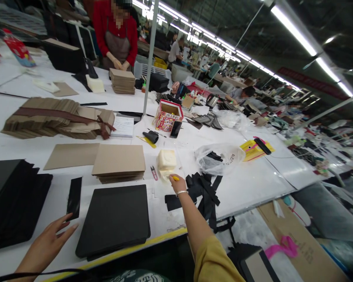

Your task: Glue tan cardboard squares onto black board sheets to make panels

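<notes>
My left hand is open, its fingers spread, the fingertips at the lower end of a short black strip lying on the table. My right hand is closed around a yellow-handled tool; its far end is hard to make out. That hand is just in front of a cream-coloured tub. Between my hands lies a stack of black panels. Behind it are stacked beige boards. Pink-handled thread snips lie left of the tub. A heap of black strips is beside my right wrist.
A tall black stack stands at far left. Tied beige boards, a red patterned box and a metal pole are farther back. A clear plastic bag lies right. Across the table a person in red handles boards.
</notes>
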`<state>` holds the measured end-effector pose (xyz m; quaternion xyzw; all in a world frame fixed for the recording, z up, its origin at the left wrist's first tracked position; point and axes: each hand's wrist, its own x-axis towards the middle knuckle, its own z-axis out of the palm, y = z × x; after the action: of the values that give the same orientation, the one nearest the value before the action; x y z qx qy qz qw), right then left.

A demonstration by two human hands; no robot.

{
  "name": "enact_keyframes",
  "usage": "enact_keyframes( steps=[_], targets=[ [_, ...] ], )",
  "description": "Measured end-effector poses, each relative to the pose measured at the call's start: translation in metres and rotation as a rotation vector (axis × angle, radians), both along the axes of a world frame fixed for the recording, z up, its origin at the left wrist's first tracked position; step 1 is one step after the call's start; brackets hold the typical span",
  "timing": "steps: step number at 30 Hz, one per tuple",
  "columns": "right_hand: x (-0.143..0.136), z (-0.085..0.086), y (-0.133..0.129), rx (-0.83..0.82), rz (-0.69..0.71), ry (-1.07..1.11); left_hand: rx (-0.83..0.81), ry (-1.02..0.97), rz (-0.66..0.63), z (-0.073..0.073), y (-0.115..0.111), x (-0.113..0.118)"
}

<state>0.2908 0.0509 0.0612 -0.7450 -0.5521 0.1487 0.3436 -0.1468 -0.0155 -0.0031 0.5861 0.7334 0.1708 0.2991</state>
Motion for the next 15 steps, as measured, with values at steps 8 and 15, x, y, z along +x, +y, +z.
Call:
enact_keyframes(
  steps=[8,15],
  targets=[
    [0.004,0.001,-0.01,-0.145,-0.05,0.187,-0.027,-0.157,-0.092,-0.008,0.004,0.001],
    [0.014,-0.027,0.008,-0.212,-0.311,0.524,0.414,0.02,-0.192,0.028,0.029,0.029]
  ],
)
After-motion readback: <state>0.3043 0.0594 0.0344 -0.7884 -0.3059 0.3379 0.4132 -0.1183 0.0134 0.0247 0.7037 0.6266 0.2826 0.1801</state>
